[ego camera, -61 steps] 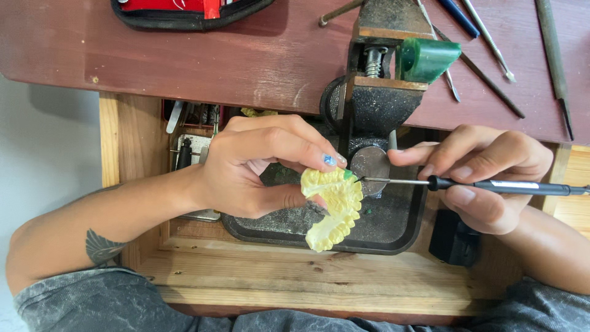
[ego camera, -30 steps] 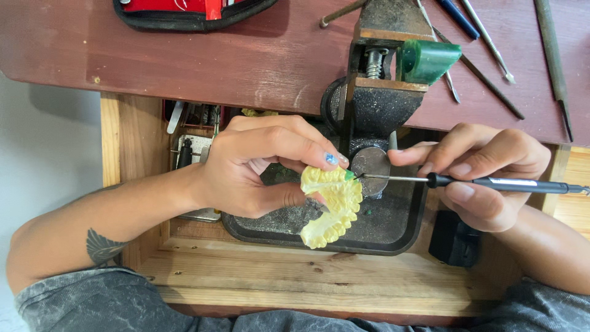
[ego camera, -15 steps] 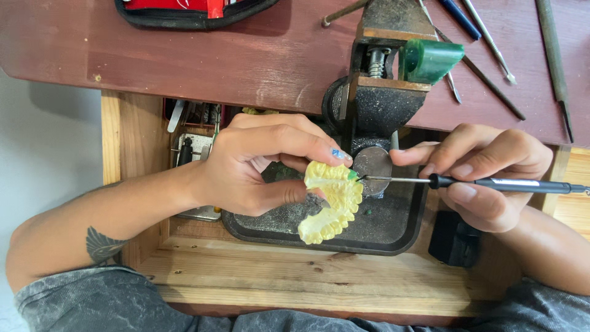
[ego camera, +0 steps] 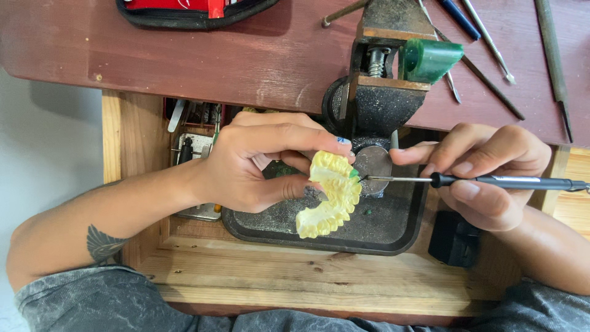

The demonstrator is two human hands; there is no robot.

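Observation:
My left hand (ego camera: pixel 264 163) grips a yellow dental arch model (ego camera: pixel 329 197) between thumb and fingers, over a black tray (ego camera: pixel 393 237). A small green spot sits on the model's upper right edge. My right hand (ego camera: pixel 485 175) holds a thin black-handled metal tool (ego camera: pixel 491 181) like a pen. Its fine tip touches the green spot on the model.
A black bench vise (ego camera: pixel 384 92) with a green block (ego camera: pixel 430 58) stands on the dark red bench top just beyond the hands. Several hand tools (ego camera: pixel 491 43) lie at the top right. A red and black case (ego camera: pixel 184 9) is at the top. An open drawer (ego camera: pixel 193 132) holds small items.
The left hand has tilted and shifted the model slightly to the right and up against the tool tip. The right hand has stayed almost still.

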